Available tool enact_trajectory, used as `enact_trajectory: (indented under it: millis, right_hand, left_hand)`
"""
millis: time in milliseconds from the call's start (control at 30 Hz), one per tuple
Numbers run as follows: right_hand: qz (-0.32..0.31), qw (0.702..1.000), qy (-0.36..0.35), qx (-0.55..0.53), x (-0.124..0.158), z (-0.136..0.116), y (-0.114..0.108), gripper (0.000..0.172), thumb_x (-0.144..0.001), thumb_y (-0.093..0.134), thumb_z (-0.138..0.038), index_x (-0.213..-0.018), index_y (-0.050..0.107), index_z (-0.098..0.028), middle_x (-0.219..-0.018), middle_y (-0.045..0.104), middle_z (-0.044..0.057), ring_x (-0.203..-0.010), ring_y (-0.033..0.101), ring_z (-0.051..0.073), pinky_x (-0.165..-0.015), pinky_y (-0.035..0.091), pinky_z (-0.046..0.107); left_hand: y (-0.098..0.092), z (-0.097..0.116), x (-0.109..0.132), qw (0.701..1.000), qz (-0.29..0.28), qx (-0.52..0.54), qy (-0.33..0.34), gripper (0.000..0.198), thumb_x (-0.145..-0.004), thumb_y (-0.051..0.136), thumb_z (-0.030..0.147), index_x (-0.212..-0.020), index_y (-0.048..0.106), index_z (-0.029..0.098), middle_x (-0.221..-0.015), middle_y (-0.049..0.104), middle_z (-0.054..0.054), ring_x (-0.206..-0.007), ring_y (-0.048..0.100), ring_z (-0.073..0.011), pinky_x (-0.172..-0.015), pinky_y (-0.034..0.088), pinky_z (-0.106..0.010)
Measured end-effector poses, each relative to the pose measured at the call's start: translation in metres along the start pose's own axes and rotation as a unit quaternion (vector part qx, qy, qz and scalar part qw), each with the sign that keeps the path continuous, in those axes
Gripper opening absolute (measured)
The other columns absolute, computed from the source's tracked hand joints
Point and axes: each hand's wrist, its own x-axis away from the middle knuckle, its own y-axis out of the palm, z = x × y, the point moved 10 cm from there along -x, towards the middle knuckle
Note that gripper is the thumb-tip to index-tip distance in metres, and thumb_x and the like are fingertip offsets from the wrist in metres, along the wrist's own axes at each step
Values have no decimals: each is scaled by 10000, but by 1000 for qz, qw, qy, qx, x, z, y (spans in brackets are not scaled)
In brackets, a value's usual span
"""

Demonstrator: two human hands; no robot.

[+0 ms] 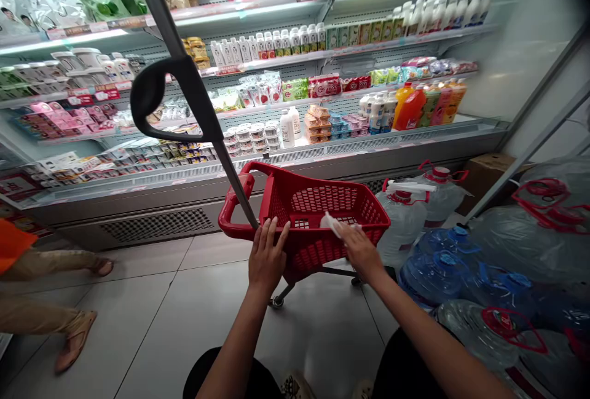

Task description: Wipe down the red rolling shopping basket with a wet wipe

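Observation:
In the head view a red plastic shopping cart basket (281, 202) on thin legs with casters stands in front of me. A grey pole (225, 162) with a black loop handle (196, 98) rises from its left end. My left hand (268, 254) rests on the near rim, near the foot of the pole, fingers stretched out and holding nothing. My right hand (362, 251) is at the near rim further right, its fingers closed on a white cloth or tissue (332, 224). Part of the cloth hangs over the basket's inside; the fingertips are partly hidden.
A refrigerated display shelf (295, 156) with bottles, tubs and packs runs behind the cart. Large water bottles (442, 264) crowd the floor on the right, beside a cardboard box (491, 168). At the left edge a person (41, 319) in an orange top and tan trousers is partly visible.

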Motion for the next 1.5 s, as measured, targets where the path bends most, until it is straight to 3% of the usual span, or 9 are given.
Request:
enact_trajectory:
  millis: [167,367,467,567,867,967,1233,1333,1500]
  right_hand:
    - [26,997,64,38,20,48,-9,671,-993,338,-88,-1652,283,-205,-1526,569,103,-1436,503,248,-1248,324,527]
    - [18,997,-29,-69,-38,-92,17,739,-959,339,-62,-1672,188,-183,-1622,450,86,-1509,401,235,-1253,343,500]
    - [18,994,-43,-102,-54,-124,21,761,-949,369,-76,-1675,163,-172,-1622,449,99,-1496,414,243,-1253,355,499]
    - [8,996,-40,-84,-43,-93,18,770,-936,356,-53,-1672,202,-219,-1568,525,80,-1432,494,240,-1232,387,506]
    - [17,997,65,48,44,79,-16,664,-974,315,-95,-1619,364,-244,-1444,633,71,-1307,586,237,-1268,278,532]
    - [42,994,93,45,33,63,-13,617,-995,324,-128,-1606,392,-189,-1430,637,112,-1317,572,264,-1241,322,534]
    - [-11,997,-40,-70,-64,-105,35,668,-961,376,-83,-1626,330,-114,-1534,547,142,-1415,480,258,-1235,371,478]
    - [-7,996,-52,-70,-58,-95,29,665,-947,391,-60,-1605,390,-153,-1436,633,109,-1336,552,238,-1255,347,469]
    - [8,1000,-20,-6,4,2,-1,673,-961,326,-43,-1605,396,-225,-1394,669,69,-1260,619,223,-1265,314,523]
  left_hand:
    - [0,-3,-3,999,18,23,-44,744,-768,648,84,-1481,572,284,-1594,459,-137,-1526,356,-390,-1277,259,-577]
    - [4,8,-2,997,22,43,-57,700,-752,690,150,-1445,599,195,-1616,421,-183,-1549,291,-427,-1272,244,-613]
    - [4,8,2,999,21,33,-36,739,-792,643,148,-1519,518,181,-1652,378,-183,-1571,258,-391,-1286,228,-580]
    - [3,1,4,1000,10,21,-13,832,-774,615,91,-1576,441,229,-1690,314,-149,-1584,231,-367,-1293,219,-566]
    - [-1,-19,2,999,4,31,-42,823,-729,640,51,-1522,518,234,-1722,230,-132,-1590,206,-371,-1294,216,-566]
    - [2,-10,-5,997,-1,49,-65,779,-705,703,128,-1468,571,201,-1712,249,-157,-1582,210,-411,-1288,165,-629]
    - [13,6,-9,998,-14,41,-49,760,-717,689,157,-1467,572,201,-1676,331,-177,-1568,264,-397,-1286,86,-647]
    - [14,-3,-2,999,-21,26,-32,810,-732,661,126,-1522,515,232,-1697,284,-163,-1580,245,-365,-1291,71,-626]
    - [11,-25,5,999,-25,17,-14,880,-738,645,105,-1572,443,299,-1724,209,-120,-1588,230,-341,-1294,70,-608]
